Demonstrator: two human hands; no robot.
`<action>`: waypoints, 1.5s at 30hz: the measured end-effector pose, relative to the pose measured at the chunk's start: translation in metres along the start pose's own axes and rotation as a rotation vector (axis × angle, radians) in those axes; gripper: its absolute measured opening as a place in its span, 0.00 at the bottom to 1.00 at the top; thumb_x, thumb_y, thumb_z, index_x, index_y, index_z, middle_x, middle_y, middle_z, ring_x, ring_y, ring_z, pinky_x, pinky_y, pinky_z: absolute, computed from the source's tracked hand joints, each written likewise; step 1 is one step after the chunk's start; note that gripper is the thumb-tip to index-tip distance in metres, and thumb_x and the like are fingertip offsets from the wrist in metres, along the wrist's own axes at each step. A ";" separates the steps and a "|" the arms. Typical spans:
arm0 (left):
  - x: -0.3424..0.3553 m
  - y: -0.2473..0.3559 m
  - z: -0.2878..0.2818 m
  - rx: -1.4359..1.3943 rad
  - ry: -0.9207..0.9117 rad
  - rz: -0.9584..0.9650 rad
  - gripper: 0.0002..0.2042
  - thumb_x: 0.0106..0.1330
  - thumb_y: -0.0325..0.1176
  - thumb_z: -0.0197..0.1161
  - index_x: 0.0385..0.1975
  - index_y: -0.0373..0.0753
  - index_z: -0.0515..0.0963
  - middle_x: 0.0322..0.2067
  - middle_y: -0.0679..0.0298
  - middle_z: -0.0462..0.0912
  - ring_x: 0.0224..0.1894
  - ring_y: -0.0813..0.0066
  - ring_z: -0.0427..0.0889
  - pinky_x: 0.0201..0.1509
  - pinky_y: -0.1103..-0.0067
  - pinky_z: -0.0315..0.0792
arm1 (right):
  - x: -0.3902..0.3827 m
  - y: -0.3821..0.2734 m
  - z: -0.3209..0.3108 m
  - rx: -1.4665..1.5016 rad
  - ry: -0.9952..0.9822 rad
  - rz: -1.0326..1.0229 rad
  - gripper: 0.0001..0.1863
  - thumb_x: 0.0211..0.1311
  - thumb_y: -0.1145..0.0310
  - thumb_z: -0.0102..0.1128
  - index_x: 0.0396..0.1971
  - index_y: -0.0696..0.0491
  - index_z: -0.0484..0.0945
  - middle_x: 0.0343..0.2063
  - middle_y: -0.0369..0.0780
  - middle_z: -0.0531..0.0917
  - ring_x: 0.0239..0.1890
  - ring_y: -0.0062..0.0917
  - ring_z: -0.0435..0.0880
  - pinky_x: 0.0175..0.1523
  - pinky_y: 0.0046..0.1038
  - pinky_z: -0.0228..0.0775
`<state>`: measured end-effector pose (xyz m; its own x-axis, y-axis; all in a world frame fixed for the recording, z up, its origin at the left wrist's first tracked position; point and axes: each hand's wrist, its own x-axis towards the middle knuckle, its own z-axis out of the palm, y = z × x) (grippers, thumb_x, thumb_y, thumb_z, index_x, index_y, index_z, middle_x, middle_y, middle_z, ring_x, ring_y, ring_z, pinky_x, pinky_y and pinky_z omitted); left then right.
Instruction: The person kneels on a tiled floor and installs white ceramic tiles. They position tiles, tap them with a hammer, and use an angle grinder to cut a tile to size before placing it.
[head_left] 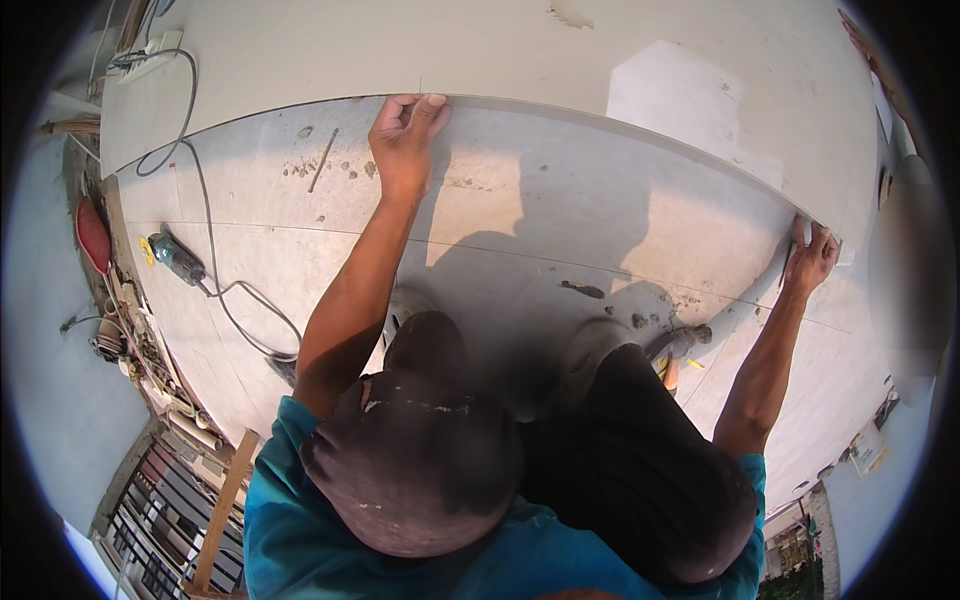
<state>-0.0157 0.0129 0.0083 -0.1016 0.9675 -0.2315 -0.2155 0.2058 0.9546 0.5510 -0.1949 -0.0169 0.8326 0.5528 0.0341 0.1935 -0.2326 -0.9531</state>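
A large pale grey board (480, 45) spans the top of the view, its near edge crossing above the pale lower surface (480, 185). My left hand (408, 140) pinches that edge left of centre, thumb on top. Farther right, my right hand (810, 255) grips the same edge near its right end, fingers curled round it. My shadow falls on the surface between my hands, beside scattered crumbs of debris and a thin stick (323, 160). My bent legs are below, in dark trousers.
A corded power tool (180, 262) lies at left, its cable looping upward toward a white power strip (150, 62). A hammer-like tool (690, 340) lies by my right leg. A red scoop-like object (92, 235), piled scraps, a wooden plank (228, 500) and metal bars (140, 515) line the left side.
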 end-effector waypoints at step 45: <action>-0.002 0.004 -0.009 0.274 0.005 0.008 0.09 0.67 0.32 0.62 0.38 0.31 0.77 0.37 0.60 0.80 0.42 0.73 0.80 0.52 0.76 0.78 | 0.009 0.018 -0.026 0.304 -0.077 0.028 0.13 0.66 0.74 0.54 0.43 0.63 0.61 0.48 0.52 0.65 0.58 0.48 0.68 0.65 0.63 0.65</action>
<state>-0.0248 0.0107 0.0113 -0.1076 0.9686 -0.2241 0.0558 0.2309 0.9714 0.5759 -0.2148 -0.0254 0.7914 0.6112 -0.0047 -0.0024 -0.0046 -1.0000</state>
